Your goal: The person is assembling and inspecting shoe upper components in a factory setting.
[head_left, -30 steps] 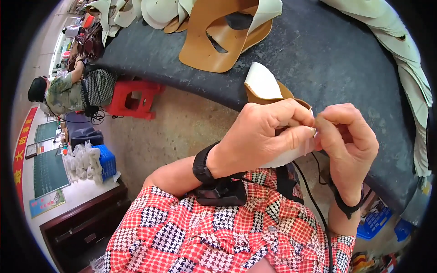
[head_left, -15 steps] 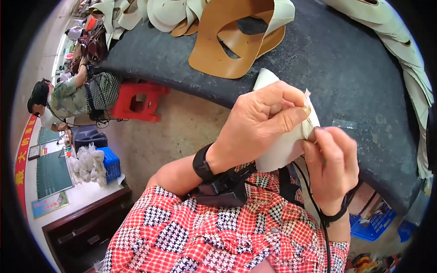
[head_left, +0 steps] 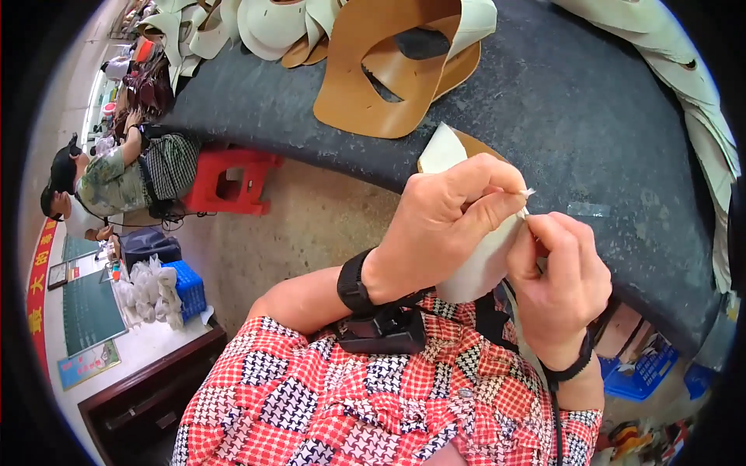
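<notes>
A white leather piece with a tan underside hangs in front of me at the near edge of the dark table, partly covered by my hands. My left hand is closed, thumb and forefinger pinching its edge, where a small whitish bit sticks out. Just beside and slightly lower, my right hand pinches the same edge with closed fingertips. The exact spot between the two pinches is too small to make out. Beyond them, a larger tan-and-white leather piece with cut-out openings rests on the table.
White leather pieces line the dark table's far left, and more overlapping ones run down its right. At left are a seated person, a red stool and a blue basket. A blue crate stands lower right.
The leather piece has tilted, so its tan underside now shows beyond my left hand. My right hand has shifted slightly left and its fingertips sit closer to the left ones.
</notes>
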